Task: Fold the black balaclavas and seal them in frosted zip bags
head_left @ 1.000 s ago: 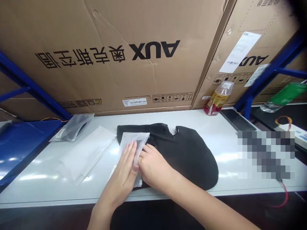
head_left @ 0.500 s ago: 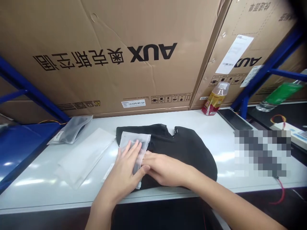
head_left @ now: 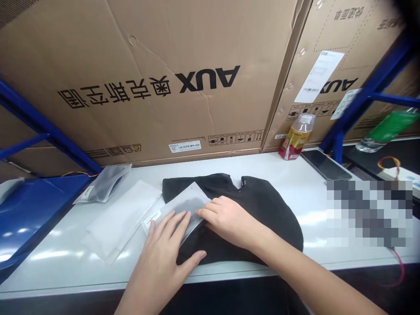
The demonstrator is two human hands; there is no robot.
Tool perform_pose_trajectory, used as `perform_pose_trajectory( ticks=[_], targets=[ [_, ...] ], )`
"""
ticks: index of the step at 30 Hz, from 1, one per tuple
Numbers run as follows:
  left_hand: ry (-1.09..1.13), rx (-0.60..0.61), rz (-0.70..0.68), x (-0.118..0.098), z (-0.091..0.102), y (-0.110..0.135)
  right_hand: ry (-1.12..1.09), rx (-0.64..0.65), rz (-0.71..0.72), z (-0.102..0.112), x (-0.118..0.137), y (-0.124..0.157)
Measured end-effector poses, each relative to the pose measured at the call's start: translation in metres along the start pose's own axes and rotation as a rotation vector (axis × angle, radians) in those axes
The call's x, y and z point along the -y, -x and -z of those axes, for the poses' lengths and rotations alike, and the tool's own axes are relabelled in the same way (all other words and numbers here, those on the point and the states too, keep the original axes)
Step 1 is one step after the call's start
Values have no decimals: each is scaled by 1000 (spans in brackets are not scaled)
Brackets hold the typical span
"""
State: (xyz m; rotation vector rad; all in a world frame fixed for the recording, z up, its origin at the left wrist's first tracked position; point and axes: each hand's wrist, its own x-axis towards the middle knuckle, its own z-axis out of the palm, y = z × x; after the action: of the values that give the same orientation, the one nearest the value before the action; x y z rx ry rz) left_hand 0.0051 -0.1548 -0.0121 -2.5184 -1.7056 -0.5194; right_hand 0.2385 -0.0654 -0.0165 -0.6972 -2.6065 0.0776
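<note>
A frosted plastic bag (head_left: 188, 197) with a white label and something dark inside lies slantwise over a piece of black fabric (head_left: 274, 214) on the bench. My left hand (head_left: 166, 251) rests on the bag's near edge, fingers stretched out and thumb apart. From the right, my right hand (head_left: 228, 221) pinches the bag's side edge with curled fingers; the fingertips are partly hidden. The fabric lies flat, with a notch in its far edge. Left of it are flat whitish plastic bags (head_left: 123, 218), and behind them a filled, labelled plastic bag (head_left: 105, 183).
Large cardboard boxes (head_left: 147, 52) stand along the back of the white bench (head_left: 59, 262). A drink bottle (head_left: 297, 136) and a dark phone (head_left: 324, 164) are at the back right. Blue metal posts (head_left: 65, 127) flank the bench. A blurred patch covers something at right.
The plastic bag has turned from nearly upright to slanted, showing its label at left. My left hand has slid toward the near edge; my right hand has moved slightly right. The view has shifted slightly.
</note>
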Motion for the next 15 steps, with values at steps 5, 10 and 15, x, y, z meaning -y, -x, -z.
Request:
perform_pose_trajectory(
  ticks=[5,10,15],
  targets=[
    [37,-116,8,-6,-5,16,88,-56,-62,-2,9,-5],
    [83,-127,32,-7,-1,1,84,-10,-172,5,7,-2],
    [152,142,-105,17,4,22,-45,63,-241,25,-8,22]
  ],
)
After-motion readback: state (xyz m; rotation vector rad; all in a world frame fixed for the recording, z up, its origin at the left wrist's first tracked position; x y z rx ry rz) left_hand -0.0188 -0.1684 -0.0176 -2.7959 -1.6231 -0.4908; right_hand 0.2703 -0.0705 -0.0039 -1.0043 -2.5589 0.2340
